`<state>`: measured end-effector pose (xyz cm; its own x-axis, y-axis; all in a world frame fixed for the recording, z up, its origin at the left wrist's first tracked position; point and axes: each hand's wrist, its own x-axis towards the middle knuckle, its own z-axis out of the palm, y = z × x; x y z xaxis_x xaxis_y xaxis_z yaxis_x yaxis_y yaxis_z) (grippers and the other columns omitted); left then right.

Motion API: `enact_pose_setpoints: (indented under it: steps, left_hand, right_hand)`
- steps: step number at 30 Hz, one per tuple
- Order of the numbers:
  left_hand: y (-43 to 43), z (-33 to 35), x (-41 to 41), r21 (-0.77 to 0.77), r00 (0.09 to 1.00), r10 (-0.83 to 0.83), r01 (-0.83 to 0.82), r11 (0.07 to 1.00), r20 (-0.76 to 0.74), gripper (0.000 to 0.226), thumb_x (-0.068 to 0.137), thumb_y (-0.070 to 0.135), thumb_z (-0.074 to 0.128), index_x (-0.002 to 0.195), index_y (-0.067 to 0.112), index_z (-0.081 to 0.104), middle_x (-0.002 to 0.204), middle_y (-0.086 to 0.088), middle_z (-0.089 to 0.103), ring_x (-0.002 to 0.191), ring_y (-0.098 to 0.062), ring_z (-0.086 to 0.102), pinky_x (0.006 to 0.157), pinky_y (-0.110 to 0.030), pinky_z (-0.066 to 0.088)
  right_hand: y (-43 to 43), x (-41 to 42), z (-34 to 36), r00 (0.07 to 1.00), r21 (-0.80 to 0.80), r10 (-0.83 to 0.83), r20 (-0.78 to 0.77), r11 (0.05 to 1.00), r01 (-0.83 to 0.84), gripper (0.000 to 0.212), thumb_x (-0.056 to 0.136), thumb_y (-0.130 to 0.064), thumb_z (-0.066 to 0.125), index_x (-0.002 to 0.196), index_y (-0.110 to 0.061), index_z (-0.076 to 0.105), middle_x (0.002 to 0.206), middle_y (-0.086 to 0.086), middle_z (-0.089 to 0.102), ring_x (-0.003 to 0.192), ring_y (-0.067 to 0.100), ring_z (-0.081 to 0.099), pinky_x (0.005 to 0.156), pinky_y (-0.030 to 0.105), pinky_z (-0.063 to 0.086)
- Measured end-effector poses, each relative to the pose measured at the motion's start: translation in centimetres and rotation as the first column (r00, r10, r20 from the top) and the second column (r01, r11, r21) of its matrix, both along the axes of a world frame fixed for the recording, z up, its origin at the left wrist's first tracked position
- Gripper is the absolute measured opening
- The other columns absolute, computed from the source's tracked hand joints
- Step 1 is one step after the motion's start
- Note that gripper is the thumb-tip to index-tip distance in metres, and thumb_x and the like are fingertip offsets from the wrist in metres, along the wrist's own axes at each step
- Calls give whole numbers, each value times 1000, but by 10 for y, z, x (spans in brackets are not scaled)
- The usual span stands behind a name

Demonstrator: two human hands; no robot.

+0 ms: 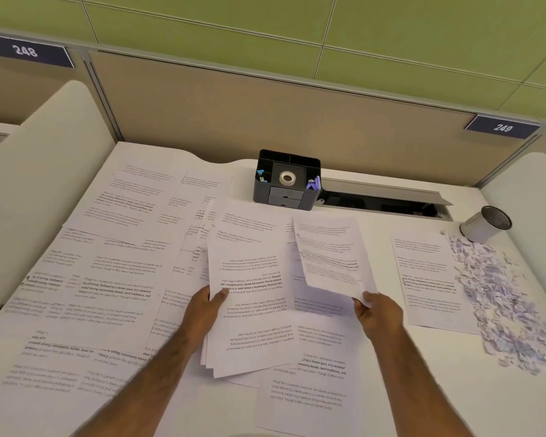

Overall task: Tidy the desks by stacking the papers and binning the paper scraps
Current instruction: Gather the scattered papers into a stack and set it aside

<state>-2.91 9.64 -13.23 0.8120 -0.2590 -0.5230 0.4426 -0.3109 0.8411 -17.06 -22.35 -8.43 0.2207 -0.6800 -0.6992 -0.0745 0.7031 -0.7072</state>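
My left hand [206,305] grips the left edge of a stack of printed sheets [249,310], thumb on top, lifted over the desk's middle. Just to its right, my right hand [377,312] pinches the lower corner of a single printed sheet [331,253], raised and tilted. Many loose printed papers [101,263] lie scattered over the white desk [202,405], and one more sheet [429,279] lies at the right. A heap of shredded paper scraps [498,301] covers the desk's right side.
A small white bin with a dark mesh inside [483,225] stands at the back right, just beyond the scraps. A black desk organiser [286,179] holding a tape roll sits at the back centre beside an open cable slot [385,200]. Partition panels enclose the desk.
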Motion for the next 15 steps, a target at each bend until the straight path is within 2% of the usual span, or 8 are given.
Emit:
enact_pose_setpoints:
  steps: [2,4,8,11,12,13,15]
  left_hand:
    - [-1,6,-1,-6,1000,19,-19,1000,4,20,102,41,57,110,27,69,107,6,76,102,-20,72,94,-43,58]
    - [0,5,1,-25,999,31,-32,999,-28,25,101,49,55,105,29,70,106,7,76,103,-19,71,96,-44,56]
    - [-2,9,-1,-139,989,45,-65,988,-142,44,96,68,47,108,34,72,109,4,78,105,-21,72,99,-49,55]
    - [-4,15,-6,-190,990,98,-117,975,-105,29,102,58,41,113,41,62,110,16,70,112,-12,62,108,-41,43]
    - [-2,14,-6,-184,992,86,-100,978,-87,28,102,56,44,115,40,64,111,16,71,112,-12,62,109,-41,43]
    - [-1,11,-6,-158,996,59,-68,985,-59,27,102,52,50,114,35,67,113,12,73,110,-14,66,106,-40,48]
    - [-1,5,-6,-51,1000,9,-9,999,14,15,103,32,58,112,24,68,113,2,75,98,-13,69,83,-30,55]
  right_hand:
    - [22,-3,0,993,-15,119,-7,993,-119,10,92,11,59,95,1,59,97,19,65,78,31,63,50,26,58]
    - [50,-5,-5,969,-96,239,-59,965,-244,9,92,8,59,97,0,61,98,20,66,78,29,64,53,27,58]
    - [101,-11,-16,881,-241,393,-265,858,-455,9,89,5,60,96,0,63,96,16,69,80,29,67,57,35,61]
    - [133,-17,-21,786,-272,503,-359,749,-604,6,90,0,60,94,-3,62,95,12,68,82,26,68,59,34,62]
    - [140,-19,-24,744,-267,549,-381,705,-657,4,90,-2,61,93,-5,62,95,10,69,83,25,69,59,32,62]
    - [146,-21,-25,703,-255,595,-391,663,-704,2,91,-6,63,90,-7,61,93,8,69,83,23,69,60,31,62]
    - [150,-25,-31,606,-269,654,-453,548,-792,11,91,-19,69,83,-14,62,85,0,67,77,19,67,64,34,62]
